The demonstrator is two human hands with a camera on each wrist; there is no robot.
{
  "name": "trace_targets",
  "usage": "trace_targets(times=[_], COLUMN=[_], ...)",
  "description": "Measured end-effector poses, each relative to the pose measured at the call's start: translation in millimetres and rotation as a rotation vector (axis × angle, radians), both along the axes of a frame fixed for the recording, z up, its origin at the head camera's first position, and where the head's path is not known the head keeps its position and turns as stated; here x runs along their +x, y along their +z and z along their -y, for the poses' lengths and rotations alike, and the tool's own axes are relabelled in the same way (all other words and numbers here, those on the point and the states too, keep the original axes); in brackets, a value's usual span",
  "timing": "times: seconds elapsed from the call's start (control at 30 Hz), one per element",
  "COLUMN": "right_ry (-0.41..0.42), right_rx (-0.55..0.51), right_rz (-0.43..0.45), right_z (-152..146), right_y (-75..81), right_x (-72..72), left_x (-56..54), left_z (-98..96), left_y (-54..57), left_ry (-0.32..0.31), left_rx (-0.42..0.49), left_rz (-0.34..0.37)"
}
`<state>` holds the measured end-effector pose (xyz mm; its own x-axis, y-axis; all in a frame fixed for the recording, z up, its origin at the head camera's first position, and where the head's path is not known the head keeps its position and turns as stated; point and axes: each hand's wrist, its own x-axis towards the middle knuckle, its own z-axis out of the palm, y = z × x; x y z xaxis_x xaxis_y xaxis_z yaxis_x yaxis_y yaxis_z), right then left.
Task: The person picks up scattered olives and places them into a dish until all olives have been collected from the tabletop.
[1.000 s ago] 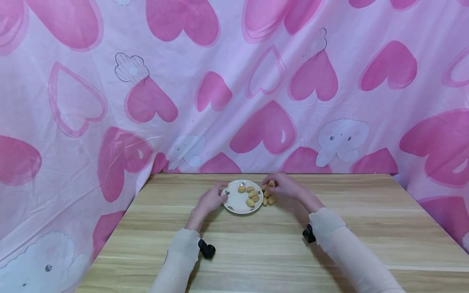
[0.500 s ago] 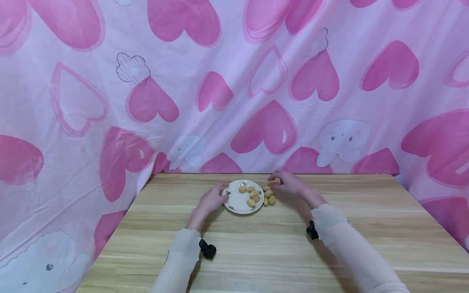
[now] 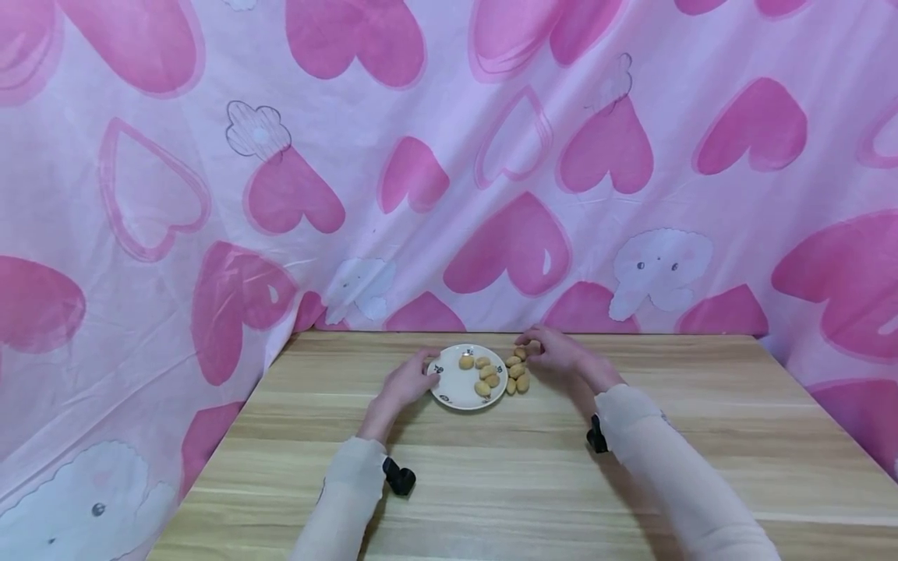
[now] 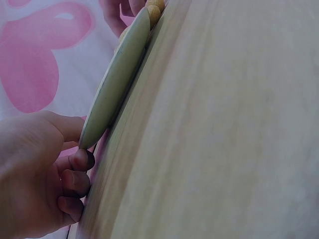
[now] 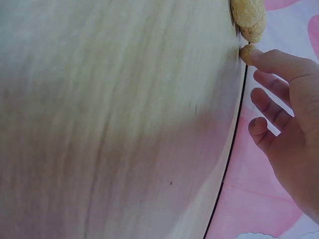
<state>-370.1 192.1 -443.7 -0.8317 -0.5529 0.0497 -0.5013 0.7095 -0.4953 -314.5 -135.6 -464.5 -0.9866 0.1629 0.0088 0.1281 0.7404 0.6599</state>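
A white plate (image 3: 459, 397) with small dark printed motifs on its rim holds several oval golden-brown lumps (image 3: 487, 372). My left hand (image 3: 410, 379) pinches its left rim; in the left wrist view the fingers (image 4: 76, 183) curl at the underside of the plate edge. Against the right side of the plate lies a cluster of similar rough-skinned lumps (image 3: 517, 372). At the far end of this cluster, my right hand (image 3: 557, 351) has thumb and forefinger around one lump (image 5: 247, 54). In the right wrist view the thumb tip touches it, the forefinger is hidden and the other fingers bend loosely.
The wooden table (image 3: 491, 483) ends at a back edge just beyond both hands. Behind it hangs a pink cloth (image 3: 393, 234) printed with hearts and white animal figures. A small black device (image 3: 400, 477) is strapped on each sleeve.
My right hand has moved a little right, away from the plate, uncovering lumps in the cluster, and its fingers now surround the farthest one. My left hand stays on the plate.
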Motion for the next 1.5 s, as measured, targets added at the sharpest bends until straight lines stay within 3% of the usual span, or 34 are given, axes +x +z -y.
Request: trace_targets(times=[0.27,0.53,1.03,1.3,1.5], right_ry=[0.034,-0.004,-0.021,0.063,0.060], right_rx=[-0.020,-0.035,-0.091,-0.101,-0.086], right_rz=[-0.008,-0.002,-0.033,-0.063,-0.046], right_z=[-3.3,-3.8,0.7,13.6,22.9], right_y=[-6.2,-7.9,5.4,12.8,15.9], right_x=[-5.9,-7.6,12.5,23.9,31.3], left_x=[0.4,-0.6,-0.1,0.1,0.1], left_z=[-1.9,-2.9,1.0,1.0,0.9], left_y=[1.2,0.8,1.6,0.2,1.4], left_ry=[-0.008,-0.009,-0.020,-0.011,-0.019], left_rx=[0.014,0.011,0.005,0.001,0.006], left_rz=[-0.003,-0.006,-0.019,-0.018,-0.013])
